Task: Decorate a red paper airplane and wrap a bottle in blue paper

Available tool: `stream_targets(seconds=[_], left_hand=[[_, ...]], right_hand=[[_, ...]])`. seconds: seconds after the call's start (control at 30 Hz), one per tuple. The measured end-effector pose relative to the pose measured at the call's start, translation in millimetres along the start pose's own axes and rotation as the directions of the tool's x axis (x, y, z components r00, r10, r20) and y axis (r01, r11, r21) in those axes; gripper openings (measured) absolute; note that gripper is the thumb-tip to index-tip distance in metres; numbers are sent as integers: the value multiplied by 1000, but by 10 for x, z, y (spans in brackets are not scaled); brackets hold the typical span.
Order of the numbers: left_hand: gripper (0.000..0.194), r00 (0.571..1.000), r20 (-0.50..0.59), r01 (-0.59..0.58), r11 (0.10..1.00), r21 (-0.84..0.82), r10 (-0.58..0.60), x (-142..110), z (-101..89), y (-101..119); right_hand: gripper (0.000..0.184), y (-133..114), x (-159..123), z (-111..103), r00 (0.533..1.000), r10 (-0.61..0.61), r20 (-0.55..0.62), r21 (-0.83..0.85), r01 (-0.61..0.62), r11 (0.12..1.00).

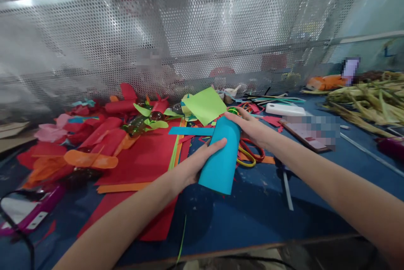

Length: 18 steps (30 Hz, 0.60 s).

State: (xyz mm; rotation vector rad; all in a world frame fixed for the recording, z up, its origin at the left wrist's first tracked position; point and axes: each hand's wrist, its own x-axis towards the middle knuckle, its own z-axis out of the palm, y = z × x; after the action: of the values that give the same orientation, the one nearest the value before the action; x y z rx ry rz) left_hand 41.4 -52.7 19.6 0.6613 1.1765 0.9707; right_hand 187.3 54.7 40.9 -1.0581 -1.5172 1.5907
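A blue paper tube (221, 160) stands tilted above the table, its top leaning away from me. My left hand (202, 158) is closed around its left side, the thumb lying across the front. At the upper end, my right hand (244, 122) is closed on the rim with its fingers over the top. Something shiny and green (232, 111) shows at that end, partly hidden by the fingers. Just behind the tube is a lime green paper square (205, 105). Scissors with red and yellow handles (251, 152) lie to its right, and a blue paper strip (189, 131) is at its left.
Red paper sheets (139, 156) and several red paper-covered bottle shapes (104, 135) cover the left side. A phone (307, 133), a white device (285, 109) and dry husks (369, 97) lie right. A perforated metal panel (195, 30) rises behind.
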Motion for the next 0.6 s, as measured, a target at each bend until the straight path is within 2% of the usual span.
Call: stream_targets(seconds=[0.17, 0.3, 0.5, 0.6], left_hand=[[95, 999, -27, 32, 999, -9, -32, 2, 3, 18], [98, 999, -36, 15, 999, 34, -14, 12, -26, 5], [93, 994, -38, -96, 979, 181, 104, 18, -38, -32], [99, 979, -42, -182, 948, 261, 199, 41, -37, -62]], right_hand=[[58, 43, 17, 12, 1000, 28, 6, 7, -28, 1000], [57, 76, 38, 19, 1000, 12, 24, 25, -13, 1000], [34, 76, 53, 7, 998, -6, 61, 51, 3, 999], [33, 47, 14, -19, 994, -67, 85, 59, 62, 996]])
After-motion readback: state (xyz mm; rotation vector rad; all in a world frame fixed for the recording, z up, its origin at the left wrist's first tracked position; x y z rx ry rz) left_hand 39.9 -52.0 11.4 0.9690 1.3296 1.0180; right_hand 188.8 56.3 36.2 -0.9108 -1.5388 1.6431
